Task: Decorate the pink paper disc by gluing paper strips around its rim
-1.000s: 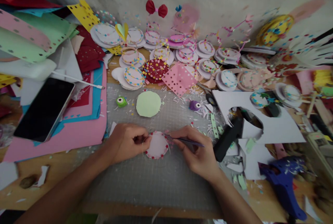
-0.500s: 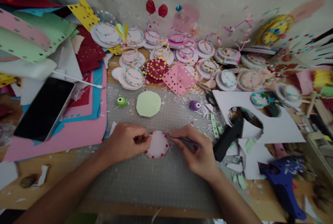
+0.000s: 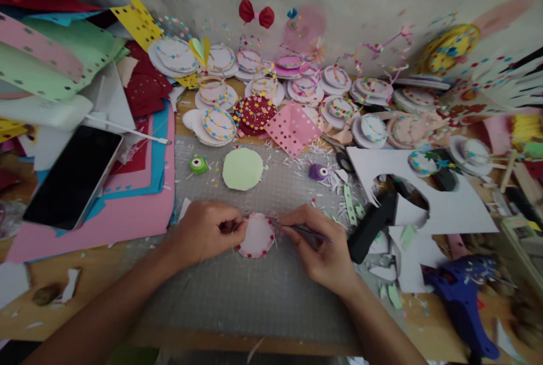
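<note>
Between my hands, a small pale paper disc (image 3: 256, 233) lies on the grey cutting mat (image 3: 237, 303). Red and pink paper stars on a thin strand (image 3: 250, 255) ring its edge. My left hand (image 3: 212, 229) pinches the strand at the disc's left rim; its fingertips partly hide that spot. Slim dark tweezers (image 3: 311, 232) are in my right hand (image 3: 320, 243), gripped like a pen. Their tips reach the disc's upper right rim, and whether they clasp a star is too small to tell.
Beyond the hands are a light green paper disc (image 3: 242, 169), a green star punch (image 3: 198, 164) and a purple punch (image 3: 318, 171). Decorated discs (image 3: 216, 127) line the back. A phone (image 3: 74, 178) rests left on coloured sheets; a blue glue gun (image 3: 462, 297) lies right.
</note>
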### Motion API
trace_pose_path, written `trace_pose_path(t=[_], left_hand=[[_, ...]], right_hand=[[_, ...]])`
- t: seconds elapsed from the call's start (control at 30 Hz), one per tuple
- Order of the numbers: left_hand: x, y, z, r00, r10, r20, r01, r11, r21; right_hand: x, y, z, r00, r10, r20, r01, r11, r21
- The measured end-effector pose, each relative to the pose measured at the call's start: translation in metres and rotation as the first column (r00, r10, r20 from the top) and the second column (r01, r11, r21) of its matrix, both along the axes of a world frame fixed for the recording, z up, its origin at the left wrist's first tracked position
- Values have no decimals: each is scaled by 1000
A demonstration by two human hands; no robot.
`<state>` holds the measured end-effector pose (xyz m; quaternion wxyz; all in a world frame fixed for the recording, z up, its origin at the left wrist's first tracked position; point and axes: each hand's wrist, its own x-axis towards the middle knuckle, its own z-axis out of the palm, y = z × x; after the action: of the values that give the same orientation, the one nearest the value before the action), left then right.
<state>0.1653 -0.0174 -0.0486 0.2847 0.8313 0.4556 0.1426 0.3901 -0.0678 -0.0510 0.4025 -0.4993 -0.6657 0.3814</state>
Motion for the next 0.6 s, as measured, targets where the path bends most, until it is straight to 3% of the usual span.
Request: trace_pose_path(t=[0.6], left_hand=[[-1, 0, -1, 1000, -6, -11, 6, 1000, -4]], right_hand=[[0, 1, 1, 999, -38, -33, 37, 999, -19]])
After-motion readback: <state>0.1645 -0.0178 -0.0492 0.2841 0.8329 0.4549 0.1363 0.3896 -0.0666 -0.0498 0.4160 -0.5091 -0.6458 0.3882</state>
